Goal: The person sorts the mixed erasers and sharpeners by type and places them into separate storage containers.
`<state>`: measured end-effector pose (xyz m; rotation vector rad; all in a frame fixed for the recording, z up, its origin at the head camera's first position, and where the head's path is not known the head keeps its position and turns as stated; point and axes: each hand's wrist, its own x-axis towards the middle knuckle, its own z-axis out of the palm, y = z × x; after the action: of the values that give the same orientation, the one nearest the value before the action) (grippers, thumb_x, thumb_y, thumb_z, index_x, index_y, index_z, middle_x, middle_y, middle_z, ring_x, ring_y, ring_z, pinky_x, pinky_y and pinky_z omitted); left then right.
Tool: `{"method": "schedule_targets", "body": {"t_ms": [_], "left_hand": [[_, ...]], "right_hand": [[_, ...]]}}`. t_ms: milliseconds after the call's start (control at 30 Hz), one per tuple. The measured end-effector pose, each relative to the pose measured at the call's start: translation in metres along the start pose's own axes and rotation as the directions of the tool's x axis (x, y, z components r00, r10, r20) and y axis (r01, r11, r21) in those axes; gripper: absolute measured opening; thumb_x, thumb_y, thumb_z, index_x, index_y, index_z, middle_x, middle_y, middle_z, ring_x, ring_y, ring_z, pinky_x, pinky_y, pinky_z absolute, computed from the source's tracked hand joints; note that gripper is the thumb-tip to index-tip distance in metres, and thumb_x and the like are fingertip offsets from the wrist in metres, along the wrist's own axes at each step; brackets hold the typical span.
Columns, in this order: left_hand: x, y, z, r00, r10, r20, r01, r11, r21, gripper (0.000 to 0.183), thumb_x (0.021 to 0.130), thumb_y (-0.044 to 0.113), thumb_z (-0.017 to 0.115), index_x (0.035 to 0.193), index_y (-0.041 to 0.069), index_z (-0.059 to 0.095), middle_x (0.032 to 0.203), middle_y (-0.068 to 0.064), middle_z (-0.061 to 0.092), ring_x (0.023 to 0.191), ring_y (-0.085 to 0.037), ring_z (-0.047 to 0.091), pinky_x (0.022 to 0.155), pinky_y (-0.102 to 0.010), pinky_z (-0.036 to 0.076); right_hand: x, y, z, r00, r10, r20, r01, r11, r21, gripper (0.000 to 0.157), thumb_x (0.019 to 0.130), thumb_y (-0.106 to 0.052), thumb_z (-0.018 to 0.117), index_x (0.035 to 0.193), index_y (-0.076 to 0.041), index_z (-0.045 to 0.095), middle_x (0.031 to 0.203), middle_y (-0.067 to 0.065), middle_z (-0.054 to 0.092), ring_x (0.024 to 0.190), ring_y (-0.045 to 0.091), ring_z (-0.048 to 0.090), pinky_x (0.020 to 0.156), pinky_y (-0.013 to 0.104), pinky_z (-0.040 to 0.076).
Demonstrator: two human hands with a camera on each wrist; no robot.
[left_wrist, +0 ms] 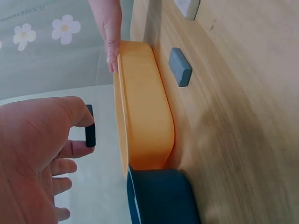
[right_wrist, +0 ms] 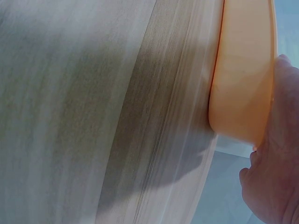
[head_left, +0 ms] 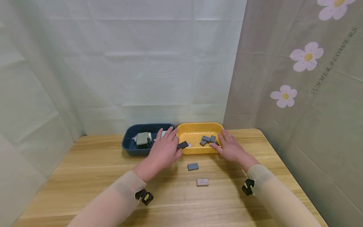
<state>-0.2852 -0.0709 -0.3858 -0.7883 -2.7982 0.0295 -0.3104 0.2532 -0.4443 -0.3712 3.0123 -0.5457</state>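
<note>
My left hand [head_left: 164, 148] pinches a small flat black block [head_left: 182, 145] between thumb and forefinger, over the left end of the yellow tub [head_left: 198, 151]. The other left fingers are spread, as the left wrist view shows. My right hand [head_left: 231, 148] rests at the tub's right end with its fingers straight; its thumb reaches over the front rim near a dark piece. Several small grey blocks [head_left: 206, 138] lie inside the tub. On the table in front are a blue-grey block [head_left: 193, 166] and a pale grey block [head_left: 202, 182] with faint print.
A dark blue tub [head_left: 128, 148] adjoins the yellow one on the left. In it is a grey-green boxy object [head_left: 142, 139] with white parts, beside a pale item partly behind my left hand. Fabric walls [head_left: 141, 78] stand close behind the wooden table [head_left: 93, 176] and at its sides.
</note>
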Motion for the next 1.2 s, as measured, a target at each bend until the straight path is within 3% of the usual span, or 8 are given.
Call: {"method": "schedule_targets", "body": {"t_ms": [233,533,833,1200], "left_hand": [[0.013,0.004,0.000,0.998,-0.046,0.033,0.047,0.998,-0.031,0.045,0.107,0.040,0.071,0.135,0.004,0.071,0.174,-0.015,0.042,0.166,-0.035,0.027,0.133,-0.066,0.012],[0.030,0.003,0.006,0.998,-0.051,0.033,0.051,0.999,0.000,0.046,0.109,0.039,0.067,0.136,0.003,0.071,0.172,-0.017,0.043,0.164,-0.038,0.031,0.133,-0.064,0.015],[0.045,0.005,0.010,0.994,-0.095,0.052,0.096,0.995,-0.001,0.052,0.108,0.041,0.069,0.144,0.003,0.068,0.172,-0.015,0.044,0.164,-0.037,0.030,0.133,-0.063,0.016],[0.059,0.006,0.015,0.991,-0.118,0.064,0.118,0.993,0.005,0.048,0.110,0.039,0.066,0.142,0.004,0.068,0.171,-0.013,0.045,0.163,-0.035,0.032,0.133,-0.063,0.020]], "right_hand": [[0.001,0.001,0.002,1.000,0.000,-0.009,0.000,1.000,0.000,0.094,0.115,-0.064,0.041,0.172,0.008,0.021,0.182,0.026,0.003,0.168,0.045,0.002,0.135,0.059,0.005],[0.000,0.002,0.002,1.000,0.007,-0.006,-0.007,1.000,0.004,0.093,0.115,-0.064,0.042,0.172,0.007,0.021,0.182,0.026,0.002,0.169,0.045,0.002,0.135,0.059,0.005],[0.002,0.003,0.003,1.000,0.004,-0.008,-0.004,1.000,-0.006,0.094,0.115,-0.065,0.040,0.172,0.007,0.021,0.182,0.026,0.002,0.169,0.045,0.002,0.135,0.059,0.005],[0.003,0.003,0.003,1.000,0.011,0.003,-0.011,1.000,-0.012,0.097,0.114,-0.068,0.039,0.172,0.007,0.021,0.183,0.025,0.002,0.169,0.044,0.001,0.135,0.059,0.005]]}}
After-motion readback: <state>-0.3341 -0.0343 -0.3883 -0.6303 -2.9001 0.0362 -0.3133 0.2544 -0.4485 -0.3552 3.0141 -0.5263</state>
